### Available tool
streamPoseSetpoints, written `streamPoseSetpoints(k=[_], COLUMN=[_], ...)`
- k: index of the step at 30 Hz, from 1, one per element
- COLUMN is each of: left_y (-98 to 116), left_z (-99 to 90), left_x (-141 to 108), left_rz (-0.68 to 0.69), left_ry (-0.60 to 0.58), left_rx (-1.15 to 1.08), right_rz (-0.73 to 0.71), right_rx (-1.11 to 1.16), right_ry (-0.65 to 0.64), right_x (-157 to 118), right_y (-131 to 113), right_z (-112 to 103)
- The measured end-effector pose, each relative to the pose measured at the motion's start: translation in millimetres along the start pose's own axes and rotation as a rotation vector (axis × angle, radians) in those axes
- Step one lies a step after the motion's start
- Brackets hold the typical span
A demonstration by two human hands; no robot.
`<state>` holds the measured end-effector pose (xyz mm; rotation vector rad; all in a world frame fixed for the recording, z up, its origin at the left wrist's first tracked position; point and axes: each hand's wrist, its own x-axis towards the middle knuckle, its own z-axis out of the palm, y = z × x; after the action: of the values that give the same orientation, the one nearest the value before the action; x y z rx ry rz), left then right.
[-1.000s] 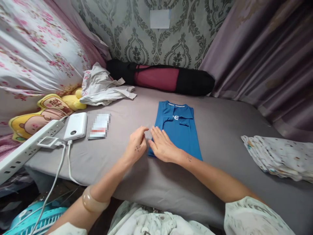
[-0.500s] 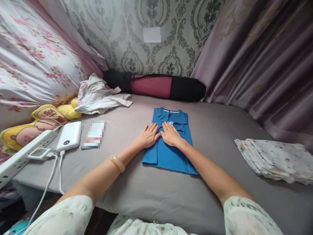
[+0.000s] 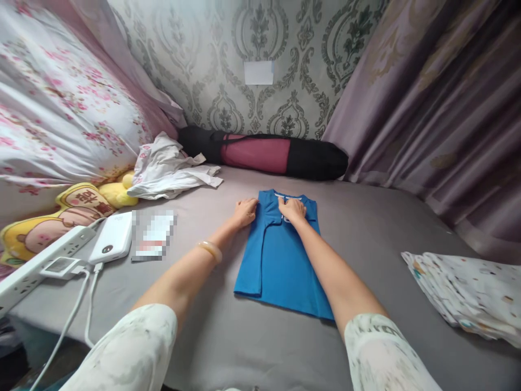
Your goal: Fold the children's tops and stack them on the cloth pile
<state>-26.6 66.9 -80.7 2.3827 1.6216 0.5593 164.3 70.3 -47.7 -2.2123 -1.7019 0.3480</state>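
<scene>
shirt (image 3: 285, 266), print (image 3: 286, 219) mostly hidden; left hand (image 3: 246, 210) at edge, right hand (image 3: 293, 208) near collar (image 3: 278, 195); fingers (image 3: 302, 205) curled, grip unclear.

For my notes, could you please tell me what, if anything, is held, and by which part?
The left hand is at the upper left edge of the blue shirt, the right hand by its collar; whether either grips it cannot be told.

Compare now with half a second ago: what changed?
The left hand went from flat on the blue shirt to its left edge near the collar. The right hand slid up towards the collar, fingers now curled; whether either grips cloth is unclear. Unmoved: shirt on the bed, power bank, rolled bag, folded white cloth.
</scene>
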Motion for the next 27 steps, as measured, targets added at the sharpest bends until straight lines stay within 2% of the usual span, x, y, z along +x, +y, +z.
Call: streamPoseSetpoints(k=[3,9,12,15,22,27], left_y=[-6.3,-4.3,-4.3,-4.4,-7.8,-12.0], left_z=[8.1,12.0,12.9,13.3,14.7,8.9], left_x=[14.6,31.1,34.4,37.1,45.2,47.2], left_rz=[0.044,0.065,0.074,0.086,0.039,-0.009], left_ry=[-0.017,-0.112,-0.113,-0.084,-0.078,-0.086], left_rx=[0.001,0.058,0.093,0.122,0.125,0.02], right_rz=[0.015,-0.035,-0.099,-0.231,-0.574,-0.694], right_rx=[0.051,0.178,0.233,0.262,-0.008,-0.202], right_ry=[0.01,0.017,0.039,0.016,-0.006,-0.084], right_x=[5.2,6.1,5.7,4.6,-11.0,-27.1], right_y=[-3.8,1.1,5.8,8.5,9.4,4.4], right_z=[9.3,16.9,19.0,22.1,22.1,9.0])
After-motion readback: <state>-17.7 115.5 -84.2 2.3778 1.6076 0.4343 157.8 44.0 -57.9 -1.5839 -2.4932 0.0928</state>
